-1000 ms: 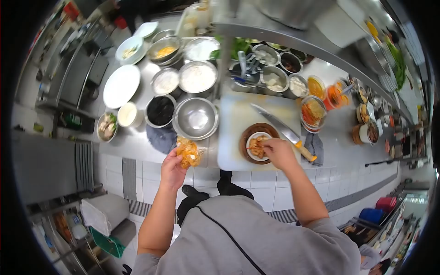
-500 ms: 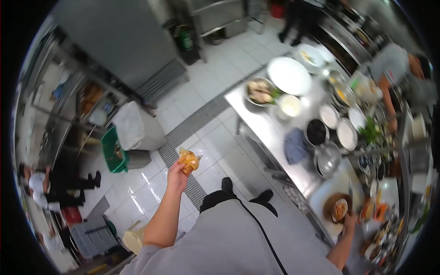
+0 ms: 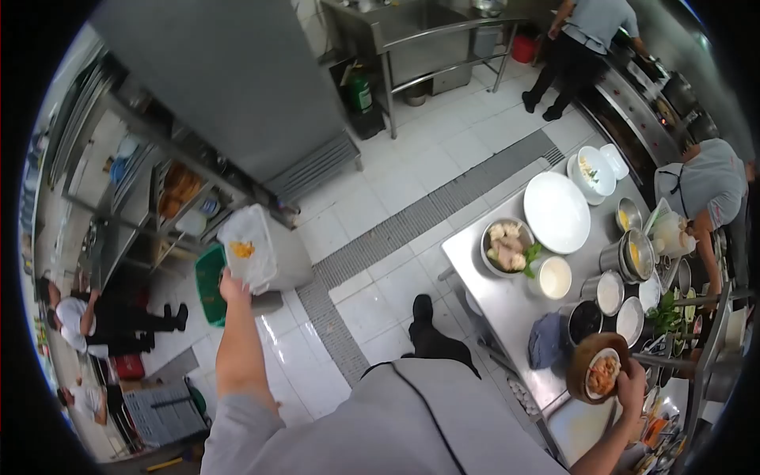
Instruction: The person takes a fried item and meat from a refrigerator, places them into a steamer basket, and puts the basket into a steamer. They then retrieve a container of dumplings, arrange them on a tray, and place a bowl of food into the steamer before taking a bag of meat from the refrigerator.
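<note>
My left hand reaches out to the rim of a white bin with a clear plastic liner. Its fingers look apart, and nothing shows in them. Just beyond the fingertips, a crumpled orange-smeared piece of plastic appears against the bin's liner, separate from the hand. On the right, my right hand grips the side of a brown round bowl. This bowl is tilted over the table corner and has a smaller white-rimmed dish of orange chopped food inside.
A green bin stands beside the white one. The steel table carries a bowl of pale chunks, a large white plate, a blue cloth and several containers. A co-worker leans over its far side; another person stands at the stove.
My left hand has moved left to the white bin and let go of the orange-smeared plastic. My right hand has lifted the brown bowl from the cutting board. My body has stepped forward.
</note>
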A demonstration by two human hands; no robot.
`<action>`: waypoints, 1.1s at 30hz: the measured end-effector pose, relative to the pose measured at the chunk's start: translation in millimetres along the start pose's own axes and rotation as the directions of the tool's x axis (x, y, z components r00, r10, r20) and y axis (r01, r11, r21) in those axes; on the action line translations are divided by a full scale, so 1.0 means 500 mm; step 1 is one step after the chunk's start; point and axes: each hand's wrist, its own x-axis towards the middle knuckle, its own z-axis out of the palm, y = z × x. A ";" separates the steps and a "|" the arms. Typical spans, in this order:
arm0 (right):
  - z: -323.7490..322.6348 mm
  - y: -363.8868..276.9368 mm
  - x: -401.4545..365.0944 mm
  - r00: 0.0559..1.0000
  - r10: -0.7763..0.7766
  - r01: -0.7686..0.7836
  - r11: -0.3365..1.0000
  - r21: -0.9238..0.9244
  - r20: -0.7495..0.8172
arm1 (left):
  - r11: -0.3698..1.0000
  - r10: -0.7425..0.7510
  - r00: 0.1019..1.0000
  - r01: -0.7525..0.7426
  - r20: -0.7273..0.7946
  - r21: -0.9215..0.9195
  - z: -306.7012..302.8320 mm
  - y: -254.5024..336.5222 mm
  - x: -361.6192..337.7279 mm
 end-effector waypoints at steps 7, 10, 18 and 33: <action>0.146 -0.291 0.385 0.959 -0.284 0.283 0.959 0.027 0.014 | 0.948 0.068 0.989 -0.022 -0.134 0.318 -0.148 -0.181 0.020; 0.183 -0.475 0.524 0.965 -0.225 0.231 0.973 -0.025 0.137 | 0.680 -0.161 0.984 0.056 0.075 0.731 -0.306 -0.315 0.012; 0.480 -0.826 0.822 0.914 -0.369 0.363 0.929 0.067 0.169 | 0.136 -0.478 0.849 -0.183 0.226 0.974 -0.082 -0.349 -0.094; 0.652 -0.844 1.085 0.985 0.144 -0.153 0.983 0.100 0.094 | 0.231 -0.104 0.521 -0.815 0.847 0.531 1.364 0.109 0.416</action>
